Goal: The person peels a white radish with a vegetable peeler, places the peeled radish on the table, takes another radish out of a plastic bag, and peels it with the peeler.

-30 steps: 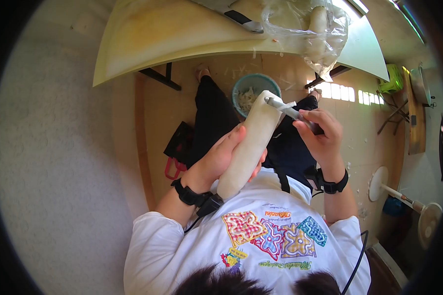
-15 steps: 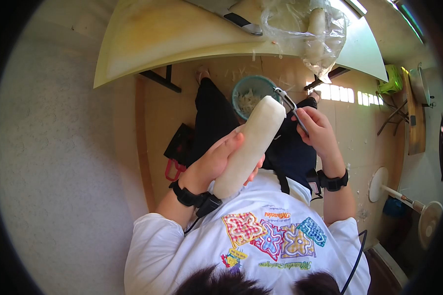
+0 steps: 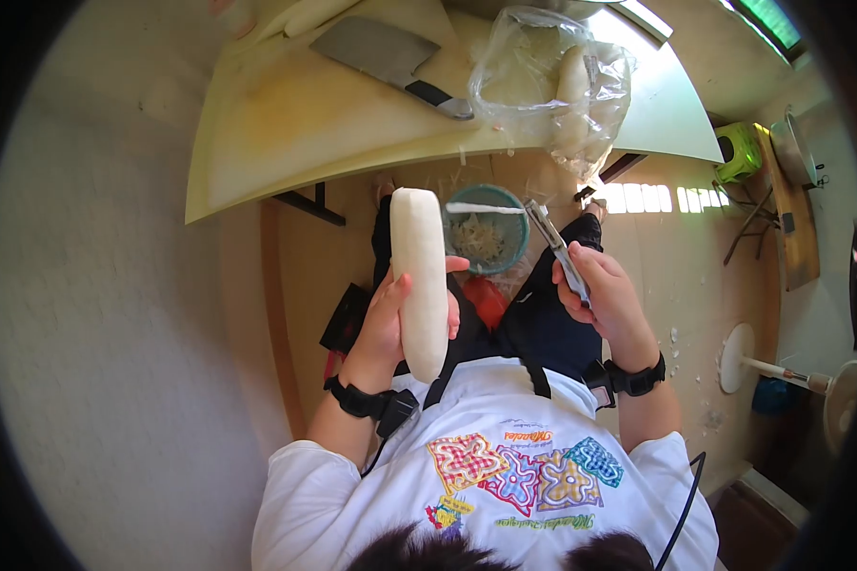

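A long, thick white radish [image 3: 418, 285] stands nearly upright in the view, and my left hand [image 3: 390, 309] is closed around its lower half. Its surface looks smooth and pale. In my right hand [image 3: 602, 290] is a peeler [image 3: 559, 252], gripped by its handle and held apart from the radish on the right. A thin white strip of peel [image 3: 486, 207] stretches left from the peeler's head, over the basin. Below, between the legs, a teal basin [image 3: 524, 249] on the floor holds pale peelings [image 3: 481, 240].
On the table [image 3: 267, 124] lie a cleaver [image 3: 381, 52] and a clear plastic bag [image 3: 509, 71] with white radishes inside. A red object [image 3: 486, 303] is between the legs. A white fan [image 3: 781, 373] stands at right. Peel scraps dot the floor.
The radish has swung left and turned more upright. The peeler has moved away from its top end, with a peel strip trailing from it. The view has shifted to show more of the table.
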`<state>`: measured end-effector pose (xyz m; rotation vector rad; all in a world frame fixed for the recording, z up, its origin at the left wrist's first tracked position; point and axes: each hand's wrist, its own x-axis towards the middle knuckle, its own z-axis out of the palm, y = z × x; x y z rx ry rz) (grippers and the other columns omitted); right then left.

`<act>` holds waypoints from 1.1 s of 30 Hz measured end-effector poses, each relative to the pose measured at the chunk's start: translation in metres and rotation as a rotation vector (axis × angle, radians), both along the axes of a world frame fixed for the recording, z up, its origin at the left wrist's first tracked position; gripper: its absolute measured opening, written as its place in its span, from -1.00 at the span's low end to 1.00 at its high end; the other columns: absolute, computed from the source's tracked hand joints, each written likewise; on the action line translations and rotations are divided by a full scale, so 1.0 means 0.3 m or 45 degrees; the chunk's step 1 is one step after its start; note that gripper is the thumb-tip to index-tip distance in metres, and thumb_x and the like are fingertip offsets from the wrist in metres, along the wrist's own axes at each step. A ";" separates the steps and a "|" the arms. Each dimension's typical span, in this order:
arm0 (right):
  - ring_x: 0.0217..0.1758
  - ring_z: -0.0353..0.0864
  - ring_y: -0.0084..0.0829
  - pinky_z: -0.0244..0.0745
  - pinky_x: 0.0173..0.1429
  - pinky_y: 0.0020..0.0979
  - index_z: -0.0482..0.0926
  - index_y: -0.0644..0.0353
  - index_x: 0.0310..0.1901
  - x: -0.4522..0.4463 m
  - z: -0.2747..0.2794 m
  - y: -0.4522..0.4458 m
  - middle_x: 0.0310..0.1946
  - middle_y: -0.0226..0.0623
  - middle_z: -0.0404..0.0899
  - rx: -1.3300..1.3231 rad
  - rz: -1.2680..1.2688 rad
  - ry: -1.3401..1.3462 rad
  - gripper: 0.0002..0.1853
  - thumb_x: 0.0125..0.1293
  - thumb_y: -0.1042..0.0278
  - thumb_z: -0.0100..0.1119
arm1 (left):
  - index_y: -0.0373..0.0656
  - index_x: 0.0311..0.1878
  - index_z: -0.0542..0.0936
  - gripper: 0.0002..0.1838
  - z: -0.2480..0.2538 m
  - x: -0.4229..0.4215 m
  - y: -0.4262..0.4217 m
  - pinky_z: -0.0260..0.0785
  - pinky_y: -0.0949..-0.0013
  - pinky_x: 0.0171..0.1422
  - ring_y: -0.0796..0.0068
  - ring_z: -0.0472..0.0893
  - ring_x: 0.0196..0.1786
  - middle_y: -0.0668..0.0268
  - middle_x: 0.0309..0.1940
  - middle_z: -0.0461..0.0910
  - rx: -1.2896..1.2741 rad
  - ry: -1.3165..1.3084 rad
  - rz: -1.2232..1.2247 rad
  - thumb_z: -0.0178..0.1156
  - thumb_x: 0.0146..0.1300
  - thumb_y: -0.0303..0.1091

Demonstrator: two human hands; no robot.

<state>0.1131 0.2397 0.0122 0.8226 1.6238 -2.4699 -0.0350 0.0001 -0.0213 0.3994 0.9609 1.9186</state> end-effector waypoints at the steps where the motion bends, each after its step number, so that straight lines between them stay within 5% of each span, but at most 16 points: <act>1: -0.77 0.13 -0.68 -0.02 -0.69 -0.58 0.50 0.20 -0.29 0.004 0.004 0.003 -0.73 -0.44 0.33 0.017 -0.012 0.010 -0.56 0.61 0.02 -0.18 | -0.10 0.47 0.19 -0.28 -0.005 -0.004 0.000 0.53 0.22 -0.43 0.29 0.60 -0.41 -0.06 0.26 0.45 0.020 -0.038 0.033 -0.03 0.45 0.20; 6: -0.75 0.17 -0.70 0.00 -0.67 -0.59 0.50 0.19 -0.29 0.017 0.024 0.026 -0.72 -0.46 0.35 0.128 -0.009 0.035 -0.57 0.60 0.01 -0.15 | -0.23 0.40 0.28 -0.25 0.010 -0.024 0.021 0.54 0.20 -0.41 0.25 0.63 -0.42 -0.09 0.25 0.44 0.033 -0.355 0.189 0.16 0.34 0.12; 8: -0.75 0.19 -0.70 0.02 -0.66 -0.60 0.50 0.19 -0.29 0.020 0.038 0.036 -0.72 -0.47 0.35 0.158 0.002 0.033 -0.57 0.60 0.01 -0.14 | -0.26 0.38 0.31 -0.24 0.047 -0.031 0.031 0.53 0.24 -0.41 0.29 0.61 -0.44 -0.08 0.34 0.36 0.018 -0.080 0.184 0.20 0.30 0.09; 14: -0.73 0.24 -0.71 0.07 -0.62 -0.61 0.55 0.22 -0.28 0.005 0.103 0.056 -0.70 -0.49 0.38 0.187 0.271 -0.004 -0.57 0.59 0.03 -0.10 | -0.15 0.49 0.21 -0.10 0.139 -0.046 0.100 0.52 0.27 -0.37 0.32 0.59 -0.39 -0.11 0.52 0.11 0.155 -0.121 -0.226 0.27 0.16 0.09; 20: -0.72 0.26 -0.70 0.11 -0.62 -0.59 0.55 0.23 -0.30 0.015 0.056 0.077 -0.70 -0.50 0.38 0.146 0.228 -0.086 -0.59 0.57 0.05 -0.03 | -0.24 0.39 0.26 -0.22 0.140 -0.104 0.158 0.55 0.25 -0.36 0.32 0.63 -0.36 -0.03 0.18 0.47 0.150 -0.127 -0.015 0.31 0.20 -0.07; 23: -0.74 0.26 -0.68 0.10 -0.64 -0.58 0.55 0.23 -0.30 0.052 -0.040 0.079 -0.70 -0.49 0.38 0.061 0.203 -0.202 -0.62 0.55 0.08 0.02 | -0.28 0.20 0.34 -0.46 0.165 -0.182 0.145 0.59 0.22 -0.37 0.26 0.67 -0.37 0.07 -0.12 0.54 -0.233 0.078 0.138 0.28 0.24 -0.28; 30: -0.76 0.27 -0.63 0.05 -0.70 -0.54 0.54 0.23 -0.32 0.208 -0.237 0.065 -0.68 -0.44 0.38 -0.005 0.149 -0.577 -0.64 0.53 0.11 0.04 | -0.20 0.21 0.36 -0.46 0.343 -0.430 0.111 0.59 0.32 -0.38 0.40 0.65 -0.39 0.20 -0.14 0.55 -0.598 0.332 0.216 0.34 0.20 -0.35; 33: -0.75 0.25 -0.63 0.04 -0.70 -0.53 0.53 0.23 -0.32 0.248 -0.229 0.064 -0.68 -0.45 0.37 -0.047 0.113 -0.650 -0.64 0.53 0.11 0.04 | -0.21 0.26 0.36 -0.37 0.422 -0.608 0.136 0.58 0.31 -0.26 0.38 0.66 -0.24 0.23 -0.13 0.55 -0.744 0.565 0.209 0.39 0.15 -0.36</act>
